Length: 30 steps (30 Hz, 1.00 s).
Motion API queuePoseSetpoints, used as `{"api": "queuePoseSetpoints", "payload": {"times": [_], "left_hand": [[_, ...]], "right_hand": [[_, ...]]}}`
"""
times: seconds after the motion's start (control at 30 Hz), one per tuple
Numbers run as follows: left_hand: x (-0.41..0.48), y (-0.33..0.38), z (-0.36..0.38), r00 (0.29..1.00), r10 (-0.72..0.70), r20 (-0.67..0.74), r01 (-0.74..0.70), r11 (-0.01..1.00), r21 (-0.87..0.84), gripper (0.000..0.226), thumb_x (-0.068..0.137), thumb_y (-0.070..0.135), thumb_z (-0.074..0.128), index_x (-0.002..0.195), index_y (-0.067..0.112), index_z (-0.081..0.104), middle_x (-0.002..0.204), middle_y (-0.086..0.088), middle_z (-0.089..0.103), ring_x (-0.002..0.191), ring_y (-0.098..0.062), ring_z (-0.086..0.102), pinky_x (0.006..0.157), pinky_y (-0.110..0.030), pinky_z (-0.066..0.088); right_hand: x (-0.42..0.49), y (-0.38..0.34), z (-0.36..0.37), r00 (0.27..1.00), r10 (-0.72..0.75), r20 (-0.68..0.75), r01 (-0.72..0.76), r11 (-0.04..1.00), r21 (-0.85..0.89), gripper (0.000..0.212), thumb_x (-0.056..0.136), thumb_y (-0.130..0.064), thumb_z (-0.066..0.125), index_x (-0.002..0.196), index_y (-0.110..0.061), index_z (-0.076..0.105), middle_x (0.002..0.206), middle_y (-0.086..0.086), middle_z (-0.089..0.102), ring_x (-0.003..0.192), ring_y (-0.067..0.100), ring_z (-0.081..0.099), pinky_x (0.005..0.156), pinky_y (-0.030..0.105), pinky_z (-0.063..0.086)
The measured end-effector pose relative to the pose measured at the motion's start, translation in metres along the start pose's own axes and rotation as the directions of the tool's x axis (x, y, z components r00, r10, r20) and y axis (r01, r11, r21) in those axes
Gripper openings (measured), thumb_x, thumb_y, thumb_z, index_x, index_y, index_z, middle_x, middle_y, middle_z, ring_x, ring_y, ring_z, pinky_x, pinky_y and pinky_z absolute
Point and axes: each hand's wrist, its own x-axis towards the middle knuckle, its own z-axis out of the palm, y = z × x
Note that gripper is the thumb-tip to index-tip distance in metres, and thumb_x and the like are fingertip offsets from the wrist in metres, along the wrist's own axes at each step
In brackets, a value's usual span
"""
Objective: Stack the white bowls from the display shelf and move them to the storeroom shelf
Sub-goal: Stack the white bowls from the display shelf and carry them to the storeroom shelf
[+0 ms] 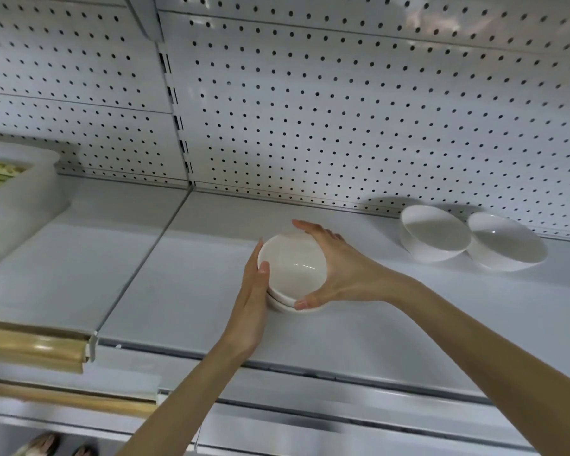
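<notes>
A short stack of white bowls [292, 269] sits on the white shelf [185, 274], near its middle. My left hand [252, 304] lies flat against the stack's left side, fingers straight, thumb on the top rim. My right hand [336, 268] curls round the right side, fingers over the far rim and thumb at the near bottom edge. Two more white bowls stand further right by the back wall: one [435, 236] next to another [507, 245], their rims touching.
A perforated white back panel [343, 110] rises behind the shelf. A translucent bin [14, 199] holding greenish items stands at the far left. Gold-coloured strips [37, 347] lie along the left shelf's front edge. A lower shelf [310, 422] runs beneath.
</notes>
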Motion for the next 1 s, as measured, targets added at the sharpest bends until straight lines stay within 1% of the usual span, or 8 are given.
{"api": "queuePoseSetpoints", "payload": {"times": [0.1,0.23,0.43,0.53,0.67,0.77,0.87,1.0], "left_hand": [[-0.001,-0.001,0.003,0.999,0.007,-0.033,-0.008,1.000,-0.022,0.061,0.090,0.058,0.027,0.147,0.035,0.030,0.144,0.012,0.044,0.129,-0.003,0.044,0.100,-0.014,0.040],[0.000,0.000,0.010,0.998,0.012,-0.061,-0.015,0.998,-0.054,0.052,0.094,0.058,0.031,0.141,0.036,0.035,0.134,0.014,0.051,0.122,-0.001,0.050,0.095,-0.013,0.046],[0.006,-0.001,0.029,1.000,-0.014,-0.016,0.012,0.995,-0.096,0.056,0.090,0.056,0.034,0.142,0.035,0.035,0.139,0.009,0.051,0.128,-0.008,0.049,0.110,-0.035,0.040],[0.014,0.000,0.046,0.999,-0.029,0.022,0.030,0.996,-0.087,0.054,0.096,0.056,0.035,0.145,0.033,0.033,0.143,0.009,0.048,0.132,-0.008,0.045,0.113,-0.033,0.035],[0.025,0.001,0.068,0.996,-0.048,0.072,0.052,0.997,-0.063,0.046,0.102,0.044,0.028,0.147,0.033,0.029,0.148,0.012,0.041,0.135,-0.001,0.038,0.106,-0.017,0.031],[0.031,0.001,0.081,0.995,-0.045,0.087,0.049,0.998,-0.045,0.046,0.102,0.047,0.031,0.145,0.031,0.034,0.144,0.010,0.046,0.132,-0.002,0.042,0.108,-0.022,0.033],[0.034,0.004,0.085,0.998,-0.043,0.056,0.046,0.998,-0.054,0.032,0.104,0.036,0.031,0.131,0.031,0.046,0.128,0.012,0.058,0.116,0.002,0.054,0.101,-0.019,0.042],[0.043,0.008,0.081,0.998,-0.064,0.006,0.064,0.997,-0.036,0.022,0.104,0.032,0.036,0.115,0.033,0.054,0.119,0.009,0.061,0.119,-0.012,0.054,0.107,-0.033,0.039]], "right_hand": [[-0.001,0.001,0.001,1.000,0.000,-0.007,0.000,1.000,0.005,0.122,0.058,-0.042,0.088,0.148,-0.040,0.005,0.149,-0.012,0.023,0.134,0.007,0.019,0.107,0.030,0.029],[-0.001,0.003,0.001,1.000,-0.004,-0.006,0.004,1.000,0.005,0.121,0.060,-0.042,0.087,0.149,-0.040,0.005,0.149,-0.013,0.022,0.134,0.006,0.017,0.104,0.028,0.027],[-0.008,0.017,-0.009,0.999,0.023,-0.036,-0.024,1.000,-0.018,0.122,0.058,-0.045,0.087,0.149,-0.039,0.006,0.151,-0.016,0.020,0.135,0.008,0.017,0.108,0.030,0.025],[-0.015,0.031,-0.017,0.996,0.058,-0.068,-0.060,0.998,-0.034,0.122,0.057,-0.047,0.087,0.149,-0.039,0.006,0.152,-0.015,0.020,0.138,0.012,0.017,0.112,0.034,0.025],[-0.026,0.046,-0.029,0.987,0.120,-0.109,-0.121,0.993,-0.005,0.120,0.060,-0.045,0.086,0.150,-0.038,0.006,0.153,-0.015,0.018,0.138,0.008,0.013,0.108,0.027,0.020],[-0.036,0.059,-0.034,0.978,0.151,-0.145,-0.150,0.989,0.017,0.112,0.065,-0.045,0.083,0.150,-0.034,0.011,0.153,-0.014,0.020,0.141,0.009,0.012,0.108,0.024,0.015],[-0.056,0.068,-0.040,0.950,0.240,-0.200,-0.182,0.945,0.271,0.081,0.077,-0.043,0.074,0.144,-0.034,0.030,0.145,-0.013,0.036,0.136,0.008,0.029,0.109,0.024,0.025],[-0.094,0.091,-0.053,0.781,0.542,-0.311,-0.213,0.699,0.682,0.044,0.089,-0.037,0.061,0.126,-0.014,0.055,0.118,0.007,0.060,0.099,0.016,0.064,0.084,0.028,0.053]]}}
